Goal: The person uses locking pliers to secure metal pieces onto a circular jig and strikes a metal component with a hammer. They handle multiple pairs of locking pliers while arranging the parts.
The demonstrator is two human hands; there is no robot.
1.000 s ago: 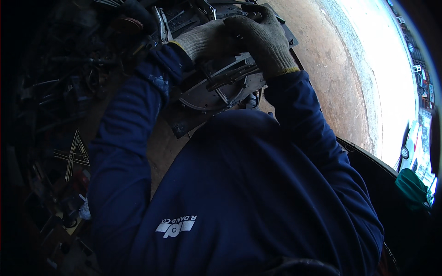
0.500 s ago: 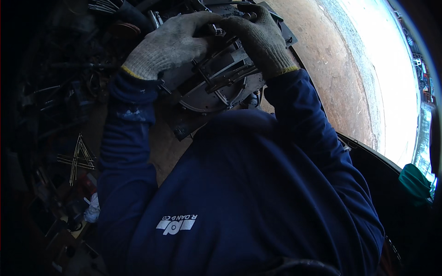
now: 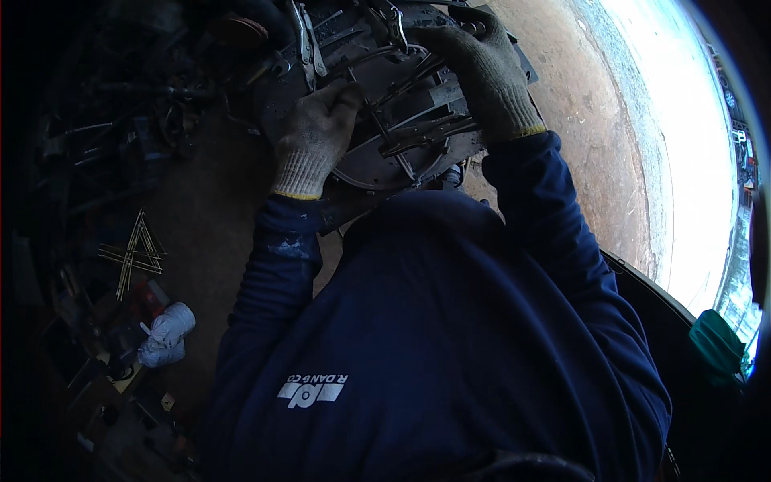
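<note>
My left hand [image 3: 317,136], in a pale knitted glove, is at the left side of a dark metal frame [image 3: 434,100] with crossing bars and a curved rim. Its fingers are curled; what they hold, if anything, is hidden. My right hand [image 3: 486,76], gloved too, is closed at the frame's far right, beside a small round metal end [image 3: 475,27]; the thing inside the grip cannot be made out. Locking pliers [image 3: 307,48] lie just beyond my left hand. A second pair of locking pliers [image 3: 394,24] stands at the frame's far edge, left of my right hand.
Thin yellowish rods [image 3: 132,255] lie crossed on the floor at left, near a white bundle [image 3: 167,331]. Dark metal clutter [image 3: 152,120] fills the far left. Brown ground [image 3: 594,136] stretches to the right. Green cloth [image 3: 717,341] hangs at the right edge.
My left hand has come away from beside my right hand, back toward me, to the frame's left side. Both locking pliers now show more fully. My right hand stays at the far right.
</note>
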